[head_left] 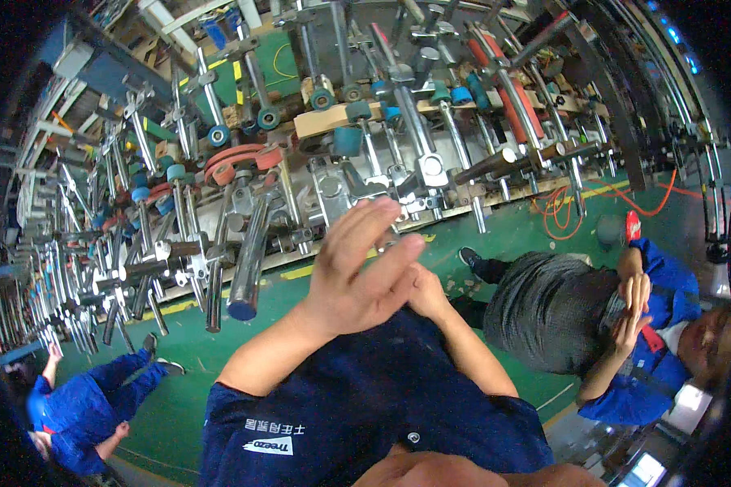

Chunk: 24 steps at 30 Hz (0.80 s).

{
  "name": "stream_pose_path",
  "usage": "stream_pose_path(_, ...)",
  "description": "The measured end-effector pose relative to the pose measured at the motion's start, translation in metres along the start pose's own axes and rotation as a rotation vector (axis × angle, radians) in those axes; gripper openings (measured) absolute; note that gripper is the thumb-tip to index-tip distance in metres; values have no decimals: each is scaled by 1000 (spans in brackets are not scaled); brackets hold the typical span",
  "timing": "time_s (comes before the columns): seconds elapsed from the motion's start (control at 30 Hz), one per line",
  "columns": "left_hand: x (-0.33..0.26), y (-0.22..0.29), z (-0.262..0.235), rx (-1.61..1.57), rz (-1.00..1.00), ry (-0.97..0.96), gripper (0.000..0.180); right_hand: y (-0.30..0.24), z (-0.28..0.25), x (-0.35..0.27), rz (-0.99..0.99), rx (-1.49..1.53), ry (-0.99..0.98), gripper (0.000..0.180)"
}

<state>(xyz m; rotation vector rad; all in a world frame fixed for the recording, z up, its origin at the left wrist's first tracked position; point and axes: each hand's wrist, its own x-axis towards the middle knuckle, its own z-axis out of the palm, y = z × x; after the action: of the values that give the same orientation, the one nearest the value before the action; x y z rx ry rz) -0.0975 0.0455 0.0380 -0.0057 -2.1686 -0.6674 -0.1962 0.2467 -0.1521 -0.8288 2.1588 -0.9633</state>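
Observation:
My left hand (357,276) is raised in front of my chest, its fingers stretched out and apart, and nothing shows in it. Just behind it, my right hand (427,294) is closed, partly covered by the left one; whether it holds anything is hidden. Beyond both hands lies a dense row of metal assemblies with chrome tubes. Nearest my fingers is a shiny metal bracket (330,191). A chrome tube with a dark blue end (250,260) sticks out to the left of my hands.
A co-worker in blue with a dark apron (556,312) stands close on the right, hands together. Another person in blue (89,406) is at the far left. A coiled orange hose (559,213) lies on the green floor (188,365). Red curved pieces (244,162) rest among the tubes.

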Motion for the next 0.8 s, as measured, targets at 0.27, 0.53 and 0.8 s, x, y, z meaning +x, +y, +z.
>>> stream_pose_path(0.27,39,-10,2,-351,-221,-109,30,-8,-9,-3,107,79,-106,44)
stream_pose_path(0.53,35,-14,26,-356,-161,121,12,2,-19,-2,67,116,-189,46)
stream_pose_path(0.8,18,15,40,-49,-263,318,25,16,-48,3,-34,128,-109,26)
